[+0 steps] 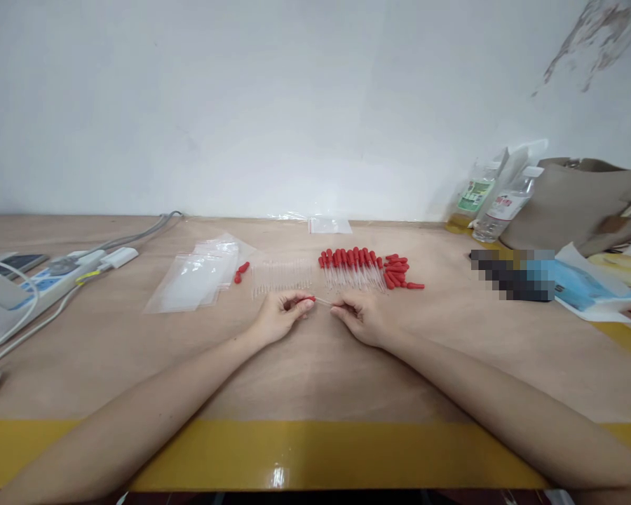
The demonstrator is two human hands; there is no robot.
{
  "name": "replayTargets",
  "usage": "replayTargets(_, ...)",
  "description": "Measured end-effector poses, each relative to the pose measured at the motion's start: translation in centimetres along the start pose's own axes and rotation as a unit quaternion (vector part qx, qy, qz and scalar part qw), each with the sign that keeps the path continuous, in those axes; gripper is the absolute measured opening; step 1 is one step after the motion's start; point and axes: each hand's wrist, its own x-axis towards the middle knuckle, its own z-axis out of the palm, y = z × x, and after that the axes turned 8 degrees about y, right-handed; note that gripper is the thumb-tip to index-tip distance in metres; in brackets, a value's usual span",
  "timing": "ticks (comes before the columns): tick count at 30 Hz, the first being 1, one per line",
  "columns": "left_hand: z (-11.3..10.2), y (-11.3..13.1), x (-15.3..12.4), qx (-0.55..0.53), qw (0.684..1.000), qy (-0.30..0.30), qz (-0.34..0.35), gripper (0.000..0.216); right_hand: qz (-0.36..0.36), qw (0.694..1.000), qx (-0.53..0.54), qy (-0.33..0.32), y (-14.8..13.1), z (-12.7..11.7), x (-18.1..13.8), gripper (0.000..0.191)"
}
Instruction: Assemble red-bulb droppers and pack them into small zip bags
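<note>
My left hand [285,313] pinches a red rubber bulb [311,299] between thumb and fingertips. From the right, my right hand [362,317] grips a thin clear glass tube [323,301], whose left end meets the bulb; I cannot tell how far it goes in. Just beyond my left hand lies a row of bare clear tubes [281,273]. Behind my right hand rests a row of droppers with red bulbs [353,258]. Several loose red bulbs [397,270] lie to their right, and a few more red bulbs [241,271] lie left of the bare tubes.
Clear zip bags [186,280] are stacked at left, near a power strip [42,287] with cables. Another small bag [330,225] lies by the wall. On the right stand two plastic bottles [506,203], a grey-beige bag [568,203] and a blue tissue pack [583,284]. Yellow tape [315,452] covers the front edge.
</note>
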Motion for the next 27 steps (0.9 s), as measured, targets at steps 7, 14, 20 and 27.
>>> replayTargets(7,-0.4,0.2,-0.5,0.066,0.992,-0.043,0.103,0.021,-0.019,0.998,-0.044,-0.04,0.5,-0.9,-0.2,0.015)
replayTargets(14,-0.1,0.3,-1.0,0.128,0.983,-0.048,0.123,0.02,-0.059,0.989,-0.127,-0.051,-0.1,-1.6,0.1,0.027)
replayTargets(20,-0.1,0.6,-1.1,0.162,0.97,-0.046,0.172,0.016,-0.085,0.982,-0.154,-0.066,-0.7,-1.1,0.2,0.031)
replayTargets(27,-0.1,0.7,-1.0,0.177,0.963,-0.052,0.198,0.016,-0.09,0.98,-0.16,-0.078,-0.8,-0.5,0.4,0.031)
